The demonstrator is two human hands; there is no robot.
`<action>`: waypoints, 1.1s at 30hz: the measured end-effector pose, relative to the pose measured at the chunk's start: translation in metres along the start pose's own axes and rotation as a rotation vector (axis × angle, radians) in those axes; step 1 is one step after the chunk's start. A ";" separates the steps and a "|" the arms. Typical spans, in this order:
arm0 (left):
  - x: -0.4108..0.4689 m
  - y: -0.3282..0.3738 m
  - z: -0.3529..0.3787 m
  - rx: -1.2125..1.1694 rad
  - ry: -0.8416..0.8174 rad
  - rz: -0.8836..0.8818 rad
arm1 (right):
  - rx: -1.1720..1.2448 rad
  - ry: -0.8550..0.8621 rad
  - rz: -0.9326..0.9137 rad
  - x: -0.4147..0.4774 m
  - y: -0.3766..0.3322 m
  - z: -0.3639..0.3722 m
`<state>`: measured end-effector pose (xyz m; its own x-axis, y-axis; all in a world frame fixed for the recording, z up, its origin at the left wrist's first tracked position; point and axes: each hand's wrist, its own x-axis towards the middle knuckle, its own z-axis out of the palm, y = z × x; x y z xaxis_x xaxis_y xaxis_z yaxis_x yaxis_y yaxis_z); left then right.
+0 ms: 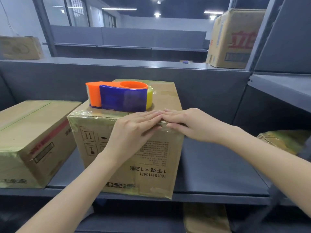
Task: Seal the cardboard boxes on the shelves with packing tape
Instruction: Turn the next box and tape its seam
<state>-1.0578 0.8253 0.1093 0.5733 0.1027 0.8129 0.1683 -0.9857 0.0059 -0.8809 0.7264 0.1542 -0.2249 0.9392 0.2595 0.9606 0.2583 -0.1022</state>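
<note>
Box: the cardboard box [151, 165] stands on the shelf [210, 165].
Tape: a glossy tape strip [87, 114] is folded over the front top edge.
Hands: the left hand [134, 130] and right hand [190, 125] lie flat with fingertips meeting. They press the edge and grasp nothing.
Dispenser: the tape dispenser [121, 96] rests on the box top, untouched.
Advice: sweep firmly outward toward each corner to bond the overhang without bubbles.

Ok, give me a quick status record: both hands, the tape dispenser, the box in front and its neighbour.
left hand: flat, fingers straight, pressing the top front edge of the box
right hand: flat, pressing the same edge, fingertips meeting the left's
tape dispenser: lying on top of the box, not held
box: on the shelf, glossy tape along its top edges
neighbouring box: to its left on the same shelf, closed
</note>
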 end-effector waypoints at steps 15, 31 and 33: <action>0.006 0.027 0.047 0.133 0.235 0.114 | 0.219 0.003 0.013 -0.029 0.030 -0.003; 0.003 0.030 0.045 0.088 0.172 0.076 | -0.021 0.125 -0.012 -0.020 0.021 -0.006; 0.001 0.031 0.044 0.062 0.159 0.055 | -0.037 0.152 0.013 -0.019 0.016 -0.006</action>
<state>-1.0164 0.8013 0.0849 0.4498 0.0214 0.8929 0.1920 -0.9786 -0.0733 -0.8599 0.7114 0.1536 -0.1877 0.8965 0.4013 0.9693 0.2351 -0.0717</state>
